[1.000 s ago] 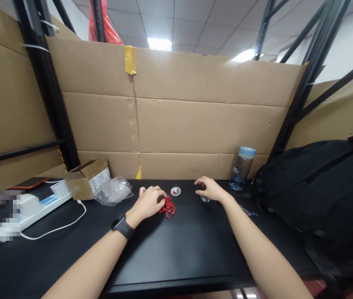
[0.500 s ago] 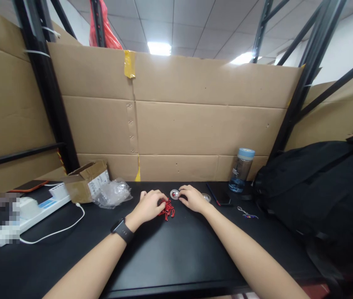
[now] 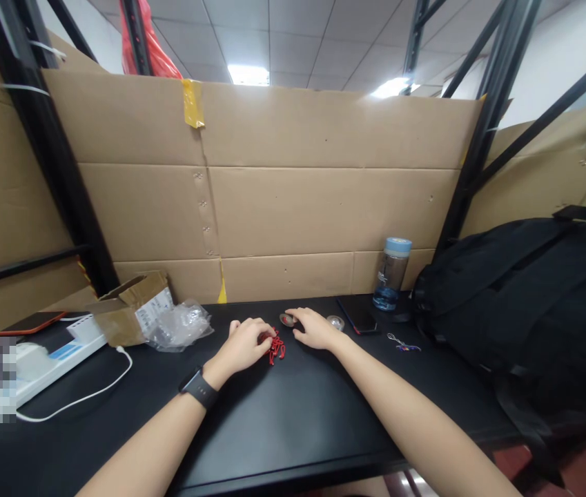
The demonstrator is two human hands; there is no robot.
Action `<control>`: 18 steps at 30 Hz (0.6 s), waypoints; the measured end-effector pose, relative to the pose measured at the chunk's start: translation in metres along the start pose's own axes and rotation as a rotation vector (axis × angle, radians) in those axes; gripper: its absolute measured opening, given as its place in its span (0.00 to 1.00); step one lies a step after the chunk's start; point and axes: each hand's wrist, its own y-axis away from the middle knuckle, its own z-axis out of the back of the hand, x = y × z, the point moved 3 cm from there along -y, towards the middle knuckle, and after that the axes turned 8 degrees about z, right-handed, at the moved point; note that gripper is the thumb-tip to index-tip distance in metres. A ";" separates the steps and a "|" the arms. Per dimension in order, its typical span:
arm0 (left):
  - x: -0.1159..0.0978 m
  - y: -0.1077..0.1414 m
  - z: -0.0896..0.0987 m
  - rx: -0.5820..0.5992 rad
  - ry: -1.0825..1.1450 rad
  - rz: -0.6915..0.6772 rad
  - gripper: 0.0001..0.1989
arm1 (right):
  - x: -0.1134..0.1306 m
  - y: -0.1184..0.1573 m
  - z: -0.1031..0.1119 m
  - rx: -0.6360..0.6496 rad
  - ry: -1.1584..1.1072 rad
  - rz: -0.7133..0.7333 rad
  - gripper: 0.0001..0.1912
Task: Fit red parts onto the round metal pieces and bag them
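Observation:
My left hand point(image 3: 245, 343), with a dark watch point(image 3: 198, 386) on its wrist, rests on the table with fingers curled over a small pile of red cords point(image 3: 277, 350). Thumb and forefinger close on part of the pile; the fingertips partly hide it. My right hand point(image 3: 317, 328) pinches the edge of a small clear round dish point(image 3: 286, 320), which looks tilted and has something red in it. Just behind the right wrist lies a second clear round piece point(image 3: 335, 323).
To the left are an open carton point(image 3: 132, 314), a crumpled clear plastic bag point(image 3: 181, 328) and a white power strip point(image 3: 59, 362) with a cable. On the right lie a phone point(image 3: 359, 317), a small charm on a strap point(image 3: 404, 344), a water bottle point(image 3: 391, 276) and a black backpack point(image 3: 525, 310).
The whole view has shifted slightly. The clear dish under my right fingers has gone from facing up to looking tilted. My left hand stays at the red cords.

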 end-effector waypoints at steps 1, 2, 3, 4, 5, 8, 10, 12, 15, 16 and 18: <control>0.000 0.000 0.000 -0.002 0.004 -0.001 0.11 | 0.000 0.000 0.000 0.012 0.006 0.002 0.31; 0.000 0.000 0.001 -0.003 0.007 -0.003 0.11 | 0.000 0.000 0.000 0.028 0.012 0.005 0.32; -0.001 0.001 0.002 -0.005 0.009 -0.003 0.11 | 0.000 0.001 -0.001 0.045 0.020 0.007 0.33; -0.001 0.001 0.003 -0.007 0.010 -0.004 0.11 | 0.000 0.000 -0.001 0.058 0.031 0.007 0.34; -0.001 0.001 0.003 -0.009 0.012 -0.004 0.11 | 0.001 0.000 -0.001 0.069 0.046 0.004 0.33; -0.002 0.002 0.005 -0.010 0.018 -0.005 0.11 | 0.003 -0.001 -0.001 0.082 0.093 -0.004 0.30; -0.002 0.002 0.005 -0.009 0.018 -0.006 0.11 | 0.005 -0.002 0.000 0.066 0.118 -0.013 0.27; -0.002 0.002 0.005 -0.010 0.014 -0.006 0.11 | 0.006 -0.003 0.003 0.034 0.141 -0.024 0.20; -0.002 0.001 0.004 -0.011 0.010 -0.009 0.11 | 0.006 -0.003 0.008 -0.017 0.159 -0.036 0.11; -0.002 0.001 0.004 -0.014 0.009 -0.011 0.11 | 0.006 -0.003 0.010 -0.026 0.143 -0.036 0.10; -0.002 0.002 0.004 -0.017 0.009 -0.014 0.11 | 0.004 -0.002 0.012 -0.022 0.075 -0.020 0.09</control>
